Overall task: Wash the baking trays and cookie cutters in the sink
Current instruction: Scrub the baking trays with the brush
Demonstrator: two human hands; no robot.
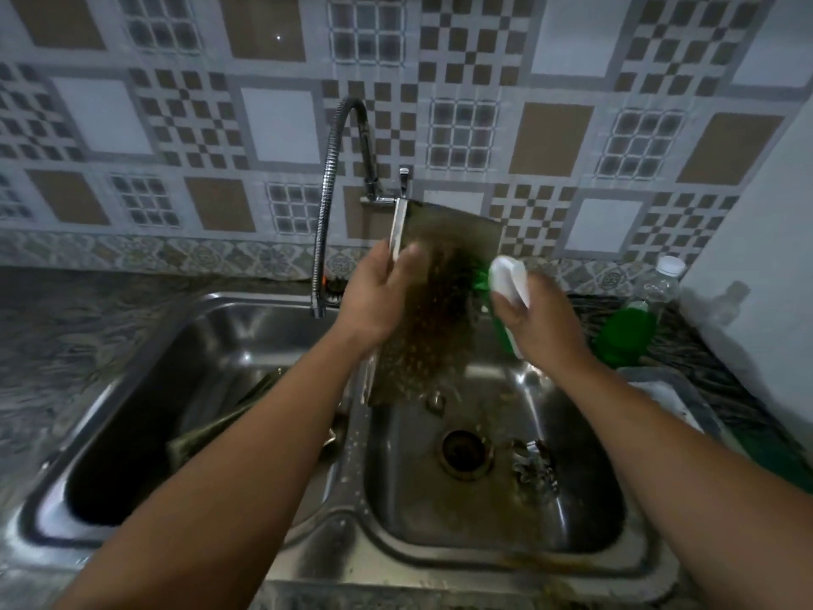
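Note:
A rectangular metal baking tray (457, 231), smeared with brown residue, stands on edge above the right basin of the steel double sink (585, 517). My left hand (378, 301) grips its left rim, thumb on the dirty face. My right hand (534, 319) holds a white-handled scrub brush (510, 279) with green bristles against the tray's right side. Another dark tray (211, 427) lies in the left basin, partly hidden by my left forearm. Small metal cookie cutters (539, 462) lie near the drain (464, 451).
A flexible chrome faucet (327, 204) arches over the divider, spout pointing down at the left. A clear bottle of green dish soap (633, 323) stands on the counter at the right, with a container (673, 398) in front of it. A patterned tile wall is behind.

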